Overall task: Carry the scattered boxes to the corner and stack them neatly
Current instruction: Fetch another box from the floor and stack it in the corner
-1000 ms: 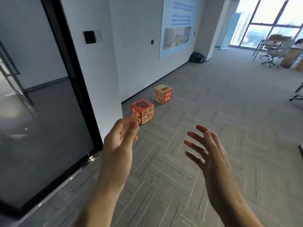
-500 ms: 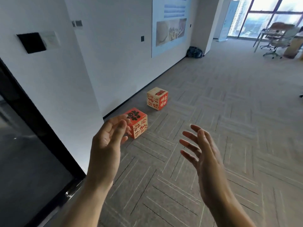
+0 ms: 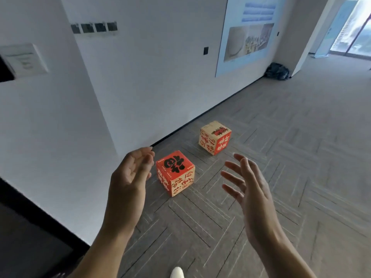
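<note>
Herringbone floor (image 3: 291,197), red box (image 3: 175,173) closer now; left hand (image 3: 128,179), right hand (image 3: 251,189) slack, empty

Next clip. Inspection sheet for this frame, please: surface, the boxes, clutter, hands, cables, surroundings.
Surface: grey herringbone carpet floor.
Job's things: red-topped box nearer, beige-topped box farther along the wall; both on the floor, apart, unstacked.
Clutter: dark bag by the far wall corner.
Hands: left hand and right hand open, palms facing inward, framing the red-topped box, holding nothing.
Cables: nothing seen.
Surroundings: white wall with a poster; windows far right; white shoe tip at the bottom edge.
</note>
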